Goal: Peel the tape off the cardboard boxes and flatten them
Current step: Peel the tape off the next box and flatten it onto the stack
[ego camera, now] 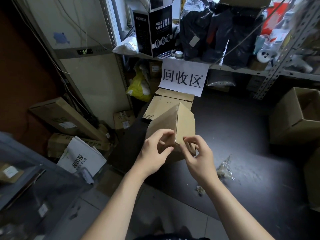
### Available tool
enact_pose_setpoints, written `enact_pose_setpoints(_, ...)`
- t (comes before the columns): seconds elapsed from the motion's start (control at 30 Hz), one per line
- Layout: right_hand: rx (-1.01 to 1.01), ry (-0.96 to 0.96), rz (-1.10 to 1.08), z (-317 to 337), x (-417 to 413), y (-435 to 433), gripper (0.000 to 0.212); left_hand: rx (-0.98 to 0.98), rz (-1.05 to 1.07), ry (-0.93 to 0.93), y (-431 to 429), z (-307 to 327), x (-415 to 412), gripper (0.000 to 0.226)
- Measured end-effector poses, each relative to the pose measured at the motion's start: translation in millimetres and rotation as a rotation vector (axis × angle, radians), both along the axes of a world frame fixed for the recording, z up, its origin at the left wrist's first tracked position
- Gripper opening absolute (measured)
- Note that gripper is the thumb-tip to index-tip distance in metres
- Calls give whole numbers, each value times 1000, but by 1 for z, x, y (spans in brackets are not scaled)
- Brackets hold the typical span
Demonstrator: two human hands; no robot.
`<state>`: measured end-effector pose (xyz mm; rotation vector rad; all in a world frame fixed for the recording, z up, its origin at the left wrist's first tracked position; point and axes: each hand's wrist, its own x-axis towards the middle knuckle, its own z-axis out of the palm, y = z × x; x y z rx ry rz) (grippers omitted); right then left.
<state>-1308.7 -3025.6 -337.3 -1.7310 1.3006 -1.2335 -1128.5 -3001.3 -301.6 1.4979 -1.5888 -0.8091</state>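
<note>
A small brown cardboard box (183, 123) stands tilted on one corner on the dark table (242, 132), one edge pointing toward me. My left hand (154, 153) is against its left face, fingers curled, thumb and forefinger pinching near the box's near edge. My right hand (197, 156) pinches at the lower corner of the same edge, fingers curled on the right face. Whether tape is between the fingers cannot be made out. Behind it lies flattened cardboard (166, 108).
A crumpled wad of clear tape (224, 168) and small scraps lie on the table right of my hands. An open cardboard box (297, 116) stands at the right edge. A paper sign (183, 77) hangs from a cluttered metal shelf behind. Boxes crowd the floor at left.
</note>
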Motion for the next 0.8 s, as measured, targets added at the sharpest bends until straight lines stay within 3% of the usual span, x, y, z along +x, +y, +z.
enact_pose_setpoints(0.13, -14, 20, 40, -2, -7, 1, 32, -21, 7, 42, -7, -9, -4, 53)
enact_pose_setpoints(0.33, -50, -56, -45, -7, -11, 2, 12, -146, -10, -71, -14, -19, -11, 43)
enact_pose_setpoints(0.47, 67, -117, -51, -17, -17, 4, 15, -126, -62, -277, -20, -29, -13, 49)
enact_pose_setpoints(0.8, 321, -9, -218, -44, -45, 19, 14, -39, -114, -425, -20, -69, -54, 46)
